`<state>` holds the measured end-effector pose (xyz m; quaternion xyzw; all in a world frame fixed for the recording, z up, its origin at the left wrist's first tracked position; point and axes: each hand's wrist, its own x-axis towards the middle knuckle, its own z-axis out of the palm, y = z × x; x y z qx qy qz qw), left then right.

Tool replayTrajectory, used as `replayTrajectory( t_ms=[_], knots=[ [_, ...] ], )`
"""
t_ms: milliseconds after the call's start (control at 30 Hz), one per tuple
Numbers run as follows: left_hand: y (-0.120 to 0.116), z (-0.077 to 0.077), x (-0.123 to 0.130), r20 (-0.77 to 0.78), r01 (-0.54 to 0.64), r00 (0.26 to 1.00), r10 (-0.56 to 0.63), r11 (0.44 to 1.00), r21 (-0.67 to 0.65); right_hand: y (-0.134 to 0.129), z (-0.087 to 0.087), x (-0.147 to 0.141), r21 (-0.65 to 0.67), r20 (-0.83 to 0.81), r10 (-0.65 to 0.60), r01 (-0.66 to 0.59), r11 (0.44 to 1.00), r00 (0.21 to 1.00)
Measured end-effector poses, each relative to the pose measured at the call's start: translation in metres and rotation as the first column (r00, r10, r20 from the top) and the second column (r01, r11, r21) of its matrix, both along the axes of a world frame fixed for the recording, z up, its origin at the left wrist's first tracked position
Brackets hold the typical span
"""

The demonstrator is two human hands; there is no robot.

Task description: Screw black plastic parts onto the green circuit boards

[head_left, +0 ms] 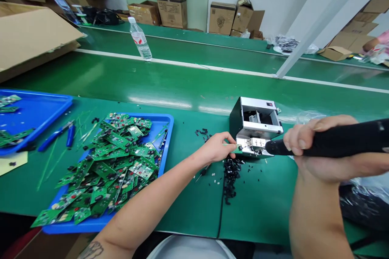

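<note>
My left hand [221,146] pinches a small green circuit board [236,149] at the front left of a silver and black machine [258,129]. In my right hand [316,141] is a black power screwdriver [349,139], held level with its tip close to the metal fixture [257,143] on the machine. Whether the tip touches a screw is too small to tell. Below the machine lies a heap of small black parts [231,176]. A blue tray [169,137] piled with green circuit boards [112,158] stands left of my left arm.
Another blue tray [57,107] with boards and blue-handled pliers [70,135] are at the left. A water bottle [140,40] and cardboard boxes [221,18] stand further back. A plastic bag with black items [364,206] lies at the right. Another person's hand shows at the far right.
</note>
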<state>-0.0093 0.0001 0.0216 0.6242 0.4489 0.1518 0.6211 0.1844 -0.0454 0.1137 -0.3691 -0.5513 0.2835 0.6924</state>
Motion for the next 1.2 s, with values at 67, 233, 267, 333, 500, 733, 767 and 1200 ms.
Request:
replayTrajectory(
  t_ms=[67, 233, 267, 333, 500, 733, 767, 1200],
  knots=[
    [0.0, -0.002, 0.0, 0.0, -0.001, 1.0, 0.001, 1.0, 0.001, 0.004, -0.006, -0.006, 0.038, -0.013, 0.073, -0.073, 0.997, 0.997],
    [0.0, 0.001, 0.002, -0.007, 0.01, 1.0, -0.01, 1.0, 0.009, 0.003, -0.01, -0.004, 0.0, -0.039, 0.119, -0.119, 0.993, 0.992],
    [0.0, 0.003, 0.002, -0.006, 0.011, 1.0, -0.011, 1.0, 0.008, 0.002, -0.009, -0.003, -0.005, -0.036, 0.123, -0.123, 0.992, 0.992],
    [-0.001, 0.005, 0.002, -0.006, 0.013, 1.0, -0.013, 1.0, 0.005, -0.001, -0.01, -0.002, -0.012, -0.024, 0.135, -0.135, 0.991, 0.991],
    [-0.002, 0.004, 0.002, 0.014, 0.009, 1.0, -0.009, 1.0, 0.005, -0.006, -0.02, 0.007, 0.031, 0.026, 0.131, -0.131, 0.991, 0.991],
    [-0.002, -0.001, 0.003, 0.028, 0.006, 1.0, -0.007, 1.0, 0.007, -0.005, -0.02, 0.006, 0.15, 0.066, 0.106, -0.115, 0.982, 0.992],
    [-0.002, -0.002, 0.003, 0.031, 0.01, 0.999, -0.01, 1.0, 0.01, -0.004, -0.018, 0.002, 0.138, 0.062, 0.126, -0.134, 0.981, 0.99],
    [-0.001, -0.002, 0.003, 0.03, 0.023, 0.999, -0.023, 0.999, 0.026, 0.011, -0.023, 0.011, 0.068, 0.06, 0.217, -0.22, 0.973, 0.974]
  ],
)
